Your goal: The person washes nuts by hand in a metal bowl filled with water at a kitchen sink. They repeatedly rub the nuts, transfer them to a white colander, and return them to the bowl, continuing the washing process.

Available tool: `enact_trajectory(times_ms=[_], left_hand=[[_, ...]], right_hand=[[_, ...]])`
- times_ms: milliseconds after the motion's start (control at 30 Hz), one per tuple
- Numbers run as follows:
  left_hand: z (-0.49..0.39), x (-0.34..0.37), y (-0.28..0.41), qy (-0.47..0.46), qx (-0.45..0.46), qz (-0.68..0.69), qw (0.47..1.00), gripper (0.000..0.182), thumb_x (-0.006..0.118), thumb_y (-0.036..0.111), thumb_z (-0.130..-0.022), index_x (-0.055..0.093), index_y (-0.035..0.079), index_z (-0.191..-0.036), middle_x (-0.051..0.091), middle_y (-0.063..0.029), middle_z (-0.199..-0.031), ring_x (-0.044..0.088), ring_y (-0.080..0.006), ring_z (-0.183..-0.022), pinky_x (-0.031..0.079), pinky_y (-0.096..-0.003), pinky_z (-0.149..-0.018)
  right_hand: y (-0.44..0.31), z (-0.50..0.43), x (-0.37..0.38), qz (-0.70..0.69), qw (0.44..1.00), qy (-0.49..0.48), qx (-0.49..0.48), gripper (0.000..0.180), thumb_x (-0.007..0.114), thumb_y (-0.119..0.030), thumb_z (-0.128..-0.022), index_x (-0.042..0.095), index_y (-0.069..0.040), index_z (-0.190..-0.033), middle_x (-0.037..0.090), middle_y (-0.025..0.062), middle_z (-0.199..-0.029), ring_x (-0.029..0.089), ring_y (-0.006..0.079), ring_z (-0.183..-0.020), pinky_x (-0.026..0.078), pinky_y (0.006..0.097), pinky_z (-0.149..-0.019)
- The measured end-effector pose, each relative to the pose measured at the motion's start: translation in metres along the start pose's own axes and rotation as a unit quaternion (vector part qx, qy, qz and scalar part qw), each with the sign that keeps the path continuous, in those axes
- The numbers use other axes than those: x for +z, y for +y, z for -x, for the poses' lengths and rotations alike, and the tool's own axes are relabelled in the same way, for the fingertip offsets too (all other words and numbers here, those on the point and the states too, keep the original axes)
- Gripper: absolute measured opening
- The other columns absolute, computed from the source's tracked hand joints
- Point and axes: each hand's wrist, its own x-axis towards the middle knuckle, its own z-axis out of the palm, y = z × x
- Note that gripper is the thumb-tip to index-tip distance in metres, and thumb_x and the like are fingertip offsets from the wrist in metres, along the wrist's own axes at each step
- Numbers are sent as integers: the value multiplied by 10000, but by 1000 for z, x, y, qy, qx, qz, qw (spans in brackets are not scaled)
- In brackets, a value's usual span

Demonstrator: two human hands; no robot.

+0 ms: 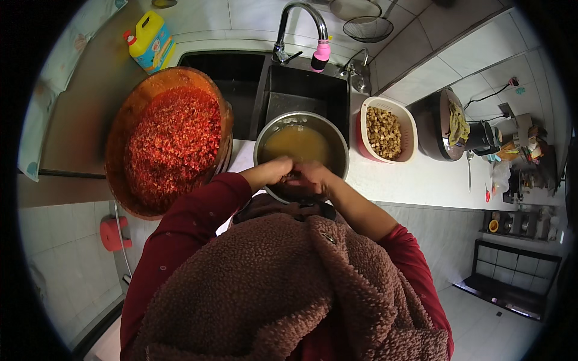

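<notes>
A round stainless steel basin (346, 158) stands at the front edge of the sink and holds cloudy yellowish liquid (298, 141). Over its near side my left hand (280, 168) and my right hand (313, 175) come together, fingers bent and close to each other. Something small and brownish may lie between the fingers, but blur and shadow hide what it is. To the left, a wide brown tub (118, 135) is heaped with chopped red chili (174, 144). On the right, a pink-and-white basket (412, 135) contains small tan-brown pieces (383, 133).
A double black sink (307, 85) with a chrome faucet (285, 27) lies behind the basin. A yellow jug (153, 43) stands at back left. Along the white counter (433, 180) to the right are a dark appliance (435, 122) with a cloth on it and a spoon (469, 171).
</notes>
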Motion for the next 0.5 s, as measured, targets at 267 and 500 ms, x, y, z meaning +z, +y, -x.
enact_trajectory(times_ms=[267,500], left_hand=[[25,-6,32,-128,22,295,947,236,631,318,-916,605,90,-858,553,-19,-734,521,-164,-612,441,-261,-550],[44,-15,39,-187,70,411,890,188,589,230,-949,586,70,-850,537,-28,-779,490,-105,-656,388,-192,-506]], right_hand=[[-70,10,-14,214,969,98,-74,345,541,-253,-984,640,50,-1114,707,152,-916,710,209,-754,593,311,-627],[-14,-58,-75,462,826,299,-119,412,663,-368,-862,663,-45,-1117,702,194,-990,690,340,-912,555,425,-822]])
